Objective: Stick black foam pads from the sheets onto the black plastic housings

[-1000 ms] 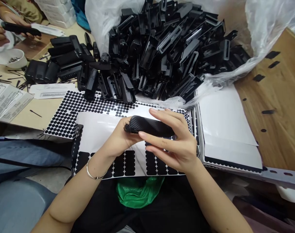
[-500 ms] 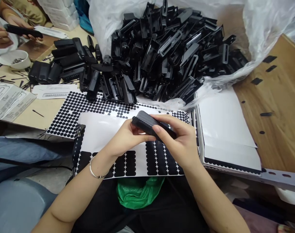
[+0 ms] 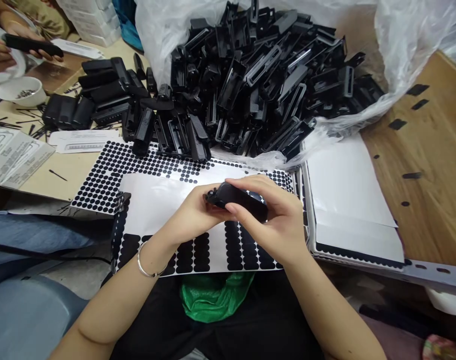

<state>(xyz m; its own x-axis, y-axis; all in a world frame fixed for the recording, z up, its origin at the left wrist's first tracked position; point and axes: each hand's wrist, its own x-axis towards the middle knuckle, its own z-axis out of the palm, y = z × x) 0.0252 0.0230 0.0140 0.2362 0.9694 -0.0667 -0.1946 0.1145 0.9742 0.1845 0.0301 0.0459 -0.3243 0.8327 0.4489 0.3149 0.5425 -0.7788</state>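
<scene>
Between both my hands is a black plastic part, long with rounded ends, its smooth dark face turned up. My right hand grips it with the thumb on the near edge and fingers along the far edge. My left hand holds the other end, where small black bits stick out; most of its fingers are hidden beneath the part. Below the hands lies a white sheet of black stickers, partly covered by blank backing paper. Behind it is another sheet with black round stickers.
A plastic bag full of similar black parts lies open at the back. More parts are piled left, near a white bowl. A co-worker's hands hold another part. White sheets lie right, beside a wooden board.
The black part has been turned over in my hands: its ribbed, textured face was up before, and now a smooth face shows. My left hand has shifted slightly under it.
</scene>
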